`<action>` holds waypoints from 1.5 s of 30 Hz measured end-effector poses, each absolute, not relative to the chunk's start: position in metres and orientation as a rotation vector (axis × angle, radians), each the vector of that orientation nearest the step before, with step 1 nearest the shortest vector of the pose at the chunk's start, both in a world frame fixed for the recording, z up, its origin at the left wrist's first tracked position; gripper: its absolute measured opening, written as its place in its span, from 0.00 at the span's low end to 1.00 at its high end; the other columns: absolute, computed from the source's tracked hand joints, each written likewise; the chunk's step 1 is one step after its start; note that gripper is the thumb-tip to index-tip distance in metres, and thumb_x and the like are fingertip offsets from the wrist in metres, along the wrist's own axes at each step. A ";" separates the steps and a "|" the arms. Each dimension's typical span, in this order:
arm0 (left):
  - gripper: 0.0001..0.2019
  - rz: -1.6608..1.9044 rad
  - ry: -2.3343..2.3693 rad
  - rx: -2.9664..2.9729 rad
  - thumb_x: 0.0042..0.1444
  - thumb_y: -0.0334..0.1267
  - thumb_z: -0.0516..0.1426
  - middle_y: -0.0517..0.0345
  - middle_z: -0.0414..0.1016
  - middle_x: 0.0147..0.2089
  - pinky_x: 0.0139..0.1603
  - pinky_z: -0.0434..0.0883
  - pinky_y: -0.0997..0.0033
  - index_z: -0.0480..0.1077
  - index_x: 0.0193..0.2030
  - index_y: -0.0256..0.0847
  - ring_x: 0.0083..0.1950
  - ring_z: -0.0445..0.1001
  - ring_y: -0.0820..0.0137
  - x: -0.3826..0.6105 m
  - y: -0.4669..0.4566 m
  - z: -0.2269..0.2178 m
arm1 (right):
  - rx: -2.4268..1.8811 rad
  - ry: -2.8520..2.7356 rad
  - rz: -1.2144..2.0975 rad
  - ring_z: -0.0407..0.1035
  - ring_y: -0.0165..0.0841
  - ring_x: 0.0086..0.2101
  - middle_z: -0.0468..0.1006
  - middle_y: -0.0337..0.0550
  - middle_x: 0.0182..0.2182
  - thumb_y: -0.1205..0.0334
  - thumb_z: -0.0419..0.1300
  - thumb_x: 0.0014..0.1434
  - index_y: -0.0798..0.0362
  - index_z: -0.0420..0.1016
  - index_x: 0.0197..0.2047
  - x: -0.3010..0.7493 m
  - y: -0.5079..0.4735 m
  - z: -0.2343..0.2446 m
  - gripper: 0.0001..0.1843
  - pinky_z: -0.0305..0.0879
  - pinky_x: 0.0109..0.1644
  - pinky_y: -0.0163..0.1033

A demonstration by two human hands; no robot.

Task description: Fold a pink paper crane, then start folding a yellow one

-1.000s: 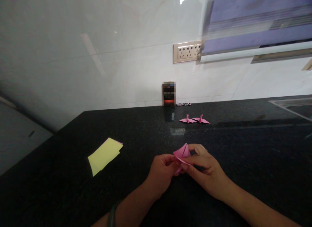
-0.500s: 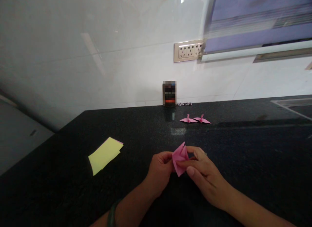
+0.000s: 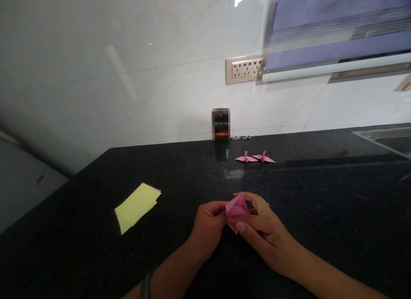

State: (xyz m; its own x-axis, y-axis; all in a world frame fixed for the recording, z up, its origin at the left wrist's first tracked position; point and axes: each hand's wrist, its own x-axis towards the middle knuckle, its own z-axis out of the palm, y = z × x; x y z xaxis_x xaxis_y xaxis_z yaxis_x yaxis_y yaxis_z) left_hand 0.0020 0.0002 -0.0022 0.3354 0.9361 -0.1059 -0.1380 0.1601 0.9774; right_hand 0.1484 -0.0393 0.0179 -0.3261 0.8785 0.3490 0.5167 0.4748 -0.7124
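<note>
A partly folded piece of pink origami paper (image 3: 236,208) is held between both hands above the dark countertop. My left hand (image 3: 210,226) pinches its left edge, with the fingertips partly behind the paper. On the other side, my right hand (image 3: 268,230) grips it, index finger and thumb across the front and other fingers at the back. The upper layer gapes, showing a hollow pocket. Farther back lie two finished pink paper cranes, a left crane (image 3: 246,157) and a right crane (image 3: 263,157), with wings spread and nearly touching.
Yellow paper sheets (image 3: 138,207) lie in a stack at left, a purplish edge under them. A small pixelated dark box (image 3: 221,124) stands against the wall beside a beaded string (image 3: 240,138). A socket panel (image 3: 244,69) is on the wall; a framed recess (image 3: 385,140) lies at right.
The pink paper's upper layer has opened wider into a pocket, its tip lower than before. My right index finger and thumb have shifted slightly left across it. The view has moved a little.
</note>
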 end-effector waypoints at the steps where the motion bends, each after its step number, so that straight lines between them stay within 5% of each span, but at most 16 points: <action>1: 0.08 0.943 0.914 1.119 0.47 0.33 0.56 0.57 0.74 0.27 0.33 0.64 0.71 0.75 0.34 0.37 0.28 0.68 0.71 0.002 0.000 -0.002 | -1.149 -1.977 0.647 0.56 0.38 0.47 0.60 0.44 0.45 0.65 0.51 0.56 0.51 0.73 0.27 0.148 -0.040 0.018 0.11 0.56 0.48 0.43; 7: 0.07 0.925 0.922 1.061 0.43 0.34 0.59 0.58 0.73 0.24 0.31 0.63 0.73 0.75 0.32 0.37 0.27 0.67 0.72 0.005 -0.001 0.000 | -1.185 -1.526 0.806 0.62 0.34 0.40 0.63 0.43 0.39 0.66 0.56 0.50 0.52 0.64 0.26 0.145 -0.034 0.007 0.04 0.63 0.40 0.38; 11: 0.08 0.833 0.883 1.059 0.42 0.35 0.60 0.57 0.73 0.24 0.33 0.64 0.71 0.75 0.32 0.36 0.28 0.68 0.71 0.008 -0.003 0.000 | -1.171 -1.198 1.122 0.64 0.30 0.30 0.66 0.39 0.31 0.66 0.58 0.48 0.50 0.59 0.40 0.145 -0.025 0.001 0.15 0.64 0.30 0.34; 15: 0.09 0.751 0.870 1.070 0.44 0.39 0.59 0.57 0.72 0.23 0.33 0.64 0.70 0.75 0.31 0.36 0.27 0.67 0.72 0.010 -0.006 -0.001 | -1.233 -1.212 1.330 0.61 0.27 0.23 0.66 0.37 0.22 0.62 0.56 0.50 0.55 0.65 0.28 0.146 -0.024 0.002 0.06 0.59 0.26 0.32; 32: 0.12 0.813 0.929 0.962 0.47 0.43 0.57 0.57 0.70 0.25 0.37 0.65 0.68 0.71 0.26 0.33 0.30 0.69 0.71 0.006 -0.003 -0.005 | -1.457 -1.508 0.931 0.61 0.29 0.23 0.67 0.38 0.21 0.62 0.53 0.53 0.55 0.67 0.25 0.152 -0.024 0.003 0.08 0.57 0.25 0.33; 45: 0.07 0.773 0.804 0.675 0.44 0.34 0.60 0.53 0.71 0.27 0.38 0.67 0.69 0.72 0.26 0.30 0.30 0.69 0.73 0.008 -0.005 0.000 | -1.453 -1.560 0.842 0.57 0.27 0.23 0.61 0.35 0.21 0.68 0.53 0.49 0.54 0.65 0.23 0.150 -0.025 0.003 0.05 0.54 0.24 0.31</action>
